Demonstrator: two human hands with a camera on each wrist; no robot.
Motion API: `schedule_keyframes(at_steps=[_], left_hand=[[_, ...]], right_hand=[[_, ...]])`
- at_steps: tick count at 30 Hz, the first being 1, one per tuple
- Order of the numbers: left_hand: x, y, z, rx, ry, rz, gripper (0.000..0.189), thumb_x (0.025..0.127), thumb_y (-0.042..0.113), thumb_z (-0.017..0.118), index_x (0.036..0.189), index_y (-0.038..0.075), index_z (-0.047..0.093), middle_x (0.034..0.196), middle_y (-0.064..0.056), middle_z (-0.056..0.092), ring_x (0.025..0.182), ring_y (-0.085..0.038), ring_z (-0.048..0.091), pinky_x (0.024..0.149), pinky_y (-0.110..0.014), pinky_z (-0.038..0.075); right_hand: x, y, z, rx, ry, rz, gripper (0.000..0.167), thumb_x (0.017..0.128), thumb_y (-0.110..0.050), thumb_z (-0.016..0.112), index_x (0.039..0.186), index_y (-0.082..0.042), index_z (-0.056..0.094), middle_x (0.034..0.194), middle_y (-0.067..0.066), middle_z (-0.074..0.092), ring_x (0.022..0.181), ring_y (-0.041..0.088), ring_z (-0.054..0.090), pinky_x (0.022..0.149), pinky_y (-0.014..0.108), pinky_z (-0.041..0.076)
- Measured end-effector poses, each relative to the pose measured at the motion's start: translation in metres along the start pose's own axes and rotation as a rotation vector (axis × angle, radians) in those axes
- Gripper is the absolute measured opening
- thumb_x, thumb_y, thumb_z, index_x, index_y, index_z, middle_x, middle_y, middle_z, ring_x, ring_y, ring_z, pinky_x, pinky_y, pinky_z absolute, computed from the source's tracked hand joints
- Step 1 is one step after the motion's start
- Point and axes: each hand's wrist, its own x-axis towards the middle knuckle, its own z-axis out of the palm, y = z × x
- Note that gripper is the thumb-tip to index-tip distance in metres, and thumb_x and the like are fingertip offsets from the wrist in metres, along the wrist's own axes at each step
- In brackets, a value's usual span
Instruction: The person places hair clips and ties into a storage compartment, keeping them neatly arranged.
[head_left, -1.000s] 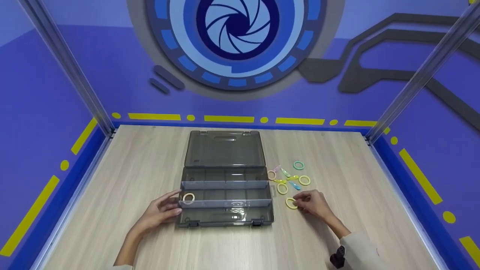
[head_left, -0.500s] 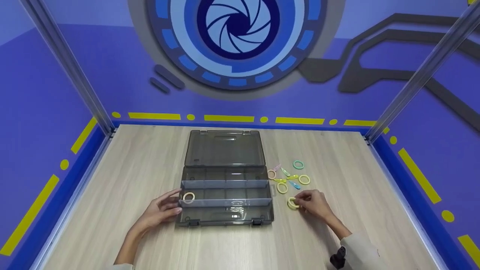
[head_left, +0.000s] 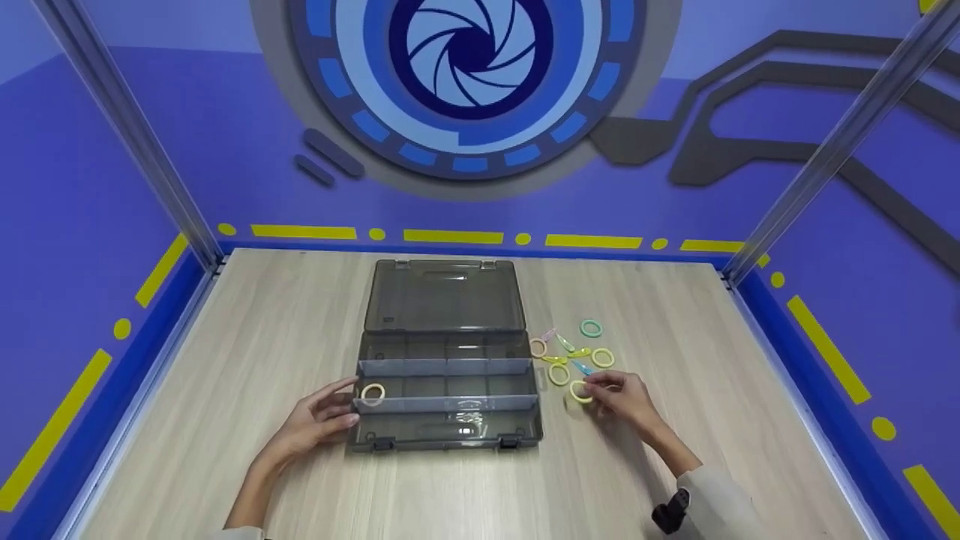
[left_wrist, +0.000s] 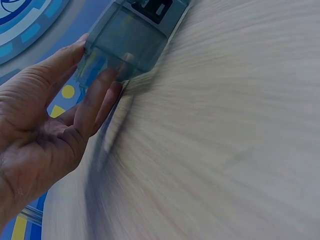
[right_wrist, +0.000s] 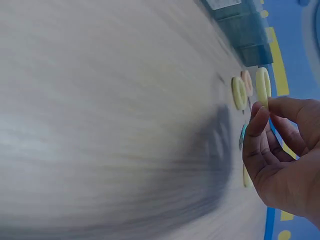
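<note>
My right hand (head_left: 621,397) pinches a pale yellow hair tie (right_wrist: 262,82) between thumb and fingertips, raised off the table just right of the box. My left hand (head_left: 311,424) rests its fingertips against the left side of a smoky, see-through divider box (head_left: 446,442), whose lid (head_left: 444,298) lies folded back. In the box's middle row, at the left end, sits a cream hair tie (head_left: 373,394). Near my right hand lie two yellow hair ties, one at the left (head_left: 559,374) and one at the right (head_left: 603,358). Beyond them are a green hair tie (head_left: 591,328) and a peach one (head_left: 538,347).
Several small hair clips lie among the ties: a green clip (head_left: 565,343), a yellow clip (head_left: 578,353), a blue clip (head_left: 582,367) and a pink one (head_left: 549,334). Blue printed panels (head_left: 450,214) wall in the wooden table (head_left: 300,315) at the back and sides.
My right hand has lifted the yellow hair tie off the table and moved it slightly away from me. The left hand stays at the box's side.
</note>
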Motion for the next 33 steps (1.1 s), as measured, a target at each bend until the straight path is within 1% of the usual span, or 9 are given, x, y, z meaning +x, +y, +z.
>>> schedule_keyframes(at_steps=[3, 10, 14, 19, 22, 25, 28, 31, 33], left_hand=[[0.001, 0.001, 0.000, -0.005, 0.003, 0.010, 0.075, 0.094, 0.014, 0.074, 0.157, 0.003, 0.035, 0.147, -0.033, 0.044, 0.123, -0.027, 0.060, 0.090, -0.034, 0.059], [0.002, 0.002, -0.001, -0.012, -0.004, 0.010, 0.076, 0.095, 0.015, 0.074, 0.157, 0.002, 0.034, 0.146, -0.033, 0.044, 0.120, -0.023, 0.061, 0.089, -0.036, 0.060], [0.000, 0.002, -0.003, -0.002, 0.000, 0.012, 0.075, 0.095, 0.015, 0.074, 0.157, 0.003, 0.034, 0.147, -0.033, 0.044, 0.119, -0.020, 0.061, 0.089, -0.033, 0.060], [-0.001, 0.002, -0.005, 0.005, 0.007, -0.001, 0.075, 0.095, 0.015, 0.073, 0.158, 0.003, 0.034, 0.147, -0.032, 0.044, 0.117, -0.015, 0.061, 0.089, -0.030, 0.059], [-0.001, 0.002, -0.004, -0.002, -0.002, -0.011, 0.076, 0.096, 0.016, 0.073, 0.158, 0.003, 0.032, 0.148, -0.032, 0.044, 0.120, -0.017, 0.061, 0.090, -0.032, 0.060], [-0.001, 0.002, -0.002, -0.006, 0.000, -0.019, 0.076, 0.096, 0.016, 0.072, 0.159, 0.003, 0.031, 0.148, -0.032, 0.044, 0.122, -0.021, 0.061, 0.090, -0.035, 0.060], [-0.003, 0.000, -0.001, -0.006, 0.005, -0.011, 0.075, 0.096, 0.015, 0.072, 0.158, 0.002, 0.032, 0.147, -0.033, 0.045, 0.124, -0.025, 0.060, 0.090, -0.035, 0.060], [-0.002, -0.001, 0.000, -0.014, 0.008, -0.002, 0.075, 0.096, 0.014, 0.072, 0.158, 0.001, 0.032, 0.147, -0.034, 0.045, 0.124, -0.026, 0.060, 0.090, -0.033, 0.060], [-0.001, 0.000, 0.001, -0.020, 0.011, -0.003, 0.075, 0.096, 0.013, 0.072, 0.158, 0.001, 0.032, 0.147, -0.033, 0.045, 0.124, -0.026, 0.060, 0.091, -0.032, 0.059]], right_hand=[[0.001, -0.008, 0.001, 0.054, 0.008, 0.002, 0.027, 0.096, -0.012, 0.072, 0.114, 0.007, 0.071, 0.098, 0.009, 0.074, 0.076, 0.014, 0.066, 0.063, 0.025, 0.057], [0.003, -0.027, 0.005, 0.141, -0.045, -0.008, 0.033, 0.097, -0.011, 0.070, 0.121, 0.012, 0.066, 0.100, 0.006, 0.074, 0.080, 0.011, 0.071, 0.069, 0.027, 0.060], [0.004, -0.042, 0.012, 0.144, -0.060, -0.025, 0.033, 0.096, -0.011, 0.071, 0.122, 0.010, 0.067, 0.100, 0.004, 0.073, 0.080, 0.010, 0.071, 0.071, 0.028, 0.061], [0.007, -0.057, 0.023, 0.129, -0.105, -0.066, 0.032, 0.095, -0.010, 0.072, 0.121, 0.009, 0.068, 0.101, 0.009, 0.072, 0.080, 0.009, 0.070, 0.070, 0.029, 0.062], [0.009, -0.062, 0.029, 0.119, -0.129, -0.080, 0.031, 0.094, -0.008, 0.071, 0.120, 0.009, 0.068, 0.098, 0.009, 0.072, 0.078, 0.007, 0.069, 0.067, 0.027, 0.061], [0.012, -0.066, 0.036, 0.121, -0.159, -0.091, 0.029, 0.093, -0.005, 0.071, 0.118, 0.010, 0.068, 0.098, 0.013, 0.072, 0.077, 0.007, 0.068, 0.066, 0.026, 0.060], [0.016, -0.071, 0.046, 0.104, -0.179, -0.096, 0.028, 0.093, -0.007, 0.072, 0.116, 0.009, 0.069, 0.098, 0.013, 0.073, 0.079, 0.010, 0.068, 0.069, 0.029, 0.061], [0.018, -0.077, 0.055, 0.086, -0.180, -0.104, 0.028, 0.092, -0.010, 0.075, 0.114, 0.006, 0.071, 0.096, 0.010, 0.075, 0.079, 0.012, 0.068, 0.068, 0.029, 0.060], [0.019, -0.081, 0.062, 0.086, -0.181, -0.119, 0.027, 0.091, -0.011, 0.076, 0.113, 0.005, 0.072, 0.096, 0.009, 0.075, 0.079, 0.011, 0.067, 0.067, 0.026, 0.058]])
